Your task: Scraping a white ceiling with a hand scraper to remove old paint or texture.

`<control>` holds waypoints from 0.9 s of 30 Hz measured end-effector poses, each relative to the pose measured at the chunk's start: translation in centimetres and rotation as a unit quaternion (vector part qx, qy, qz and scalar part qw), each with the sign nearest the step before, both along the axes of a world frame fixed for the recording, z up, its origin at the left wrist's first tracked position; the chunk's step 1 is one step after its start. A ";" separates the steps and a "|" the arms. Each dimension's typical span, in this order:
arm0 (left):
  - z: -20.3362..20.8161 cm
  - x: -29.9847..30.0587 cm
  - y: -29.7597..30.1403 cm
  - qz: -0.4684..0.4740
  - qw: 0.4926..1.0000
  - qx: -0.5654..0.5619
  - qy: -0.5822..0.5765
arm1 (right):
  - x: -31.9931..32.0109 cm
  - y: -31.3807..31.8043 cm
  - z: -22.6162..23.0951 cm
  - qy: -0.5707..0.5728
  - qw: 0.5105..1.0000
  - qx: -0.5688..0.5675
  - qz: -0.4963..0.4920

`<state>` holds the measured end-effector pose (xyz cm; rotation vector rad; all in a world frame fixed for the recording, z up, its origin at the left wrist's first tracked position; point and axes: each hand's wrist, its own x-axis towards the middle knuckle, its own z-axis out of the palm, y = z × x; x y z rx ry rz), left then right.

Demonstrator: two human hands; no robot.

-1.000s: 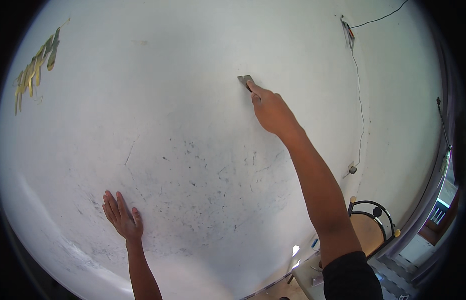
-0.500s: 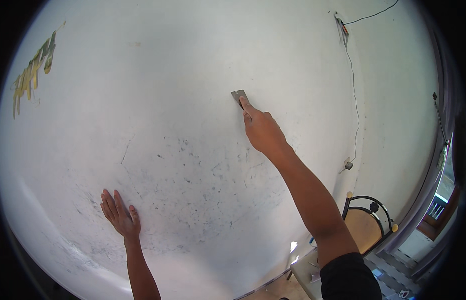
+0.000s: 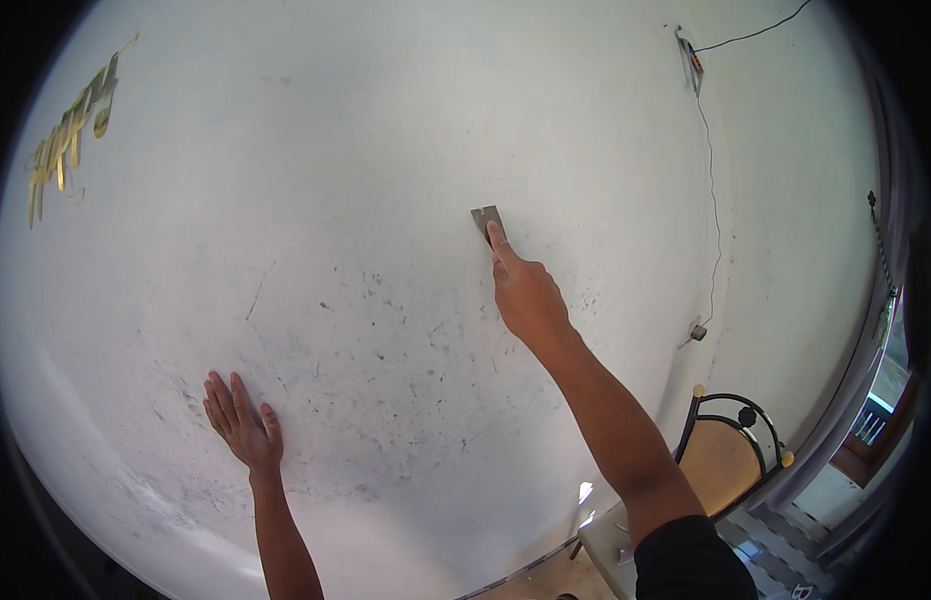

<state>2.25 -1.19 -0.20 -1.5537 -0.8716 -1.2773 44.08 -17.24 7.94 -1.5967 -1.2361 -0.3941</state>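
A pale wall (image 3: 385, 190) fills most of the view, marked with dark scuffs and smudges across its lower middle. My right hand (image 3: 528, 295) grips a putty knife (image 3: 486, 221), its thumb or a finger laid along the tool. The flat metal blade points up and slightly left, against or very near the wall; the handle is mostly hidden in my fist. Lower left, my left hand (image 3: 243, 425) rests flat on the wall with fingers stretched up, holding nothing.
A chair (image 3: 723, 455) with a tan back and dark frame stands at the lower right. Above it, a cord (image 3: 714, 190) runs down to a plug (image 3: 697, 332). Gold lettering (image 3: 75, 130) hangs at the far left. A purple-grey curtain (image 3: 830, 440) borders an opening on the right.
My right hand has moved a little down the wall, and slightly right, with the putty knife. My left hand stays flat in about the same place.
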 end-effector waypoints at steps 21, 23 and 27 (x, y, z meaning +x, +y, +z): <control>-0.1 -0.6 0.4 -0.003 1.000 0.002 0.005 | -2.0 -1.7 3.3 0.072 0.996 -0.045 0.001; -0.1 -0.5 0.2 -0.009 1.000 -0.003 -0.005 | -2.4 -2.2 3.1 0.073 0.995 -0.073 -0.009; 0.0 -0.3 0.4 -0.006 1.000 0.008 0.006 | -1.3 -1.0 1.4 0.059 0.997 -0.041 -0.010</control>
